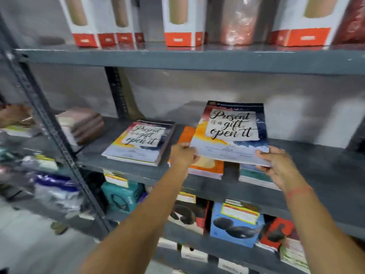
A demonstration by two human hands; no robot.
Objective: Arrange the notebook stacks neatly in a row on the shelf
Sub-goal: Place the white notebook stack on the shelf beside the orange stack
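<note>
A notebook stack [232, 133] with a "Present is a gift open it" cover is lifted and tilted above the grey middle shelf [94, 157]. My left hand [182, 156] grips its lower left corner and my right hand [276, 165] grips its lower right corner. A matching stack [140, 142] lies flat on the shelf to the left. Under the held stack lie an orange-covered stack [205, 168] and a teal-covered stack [254, 177], both partly hidden.
A pile of brown-pink items [81, 125] sits at the shelf's left end beside a perforated upright [53, 131]. White and orange boxes [177, 22] line the top shelf. Colourful boxes [236, 224] fill the lower shelf. The shelf's right part is bare.
</note>
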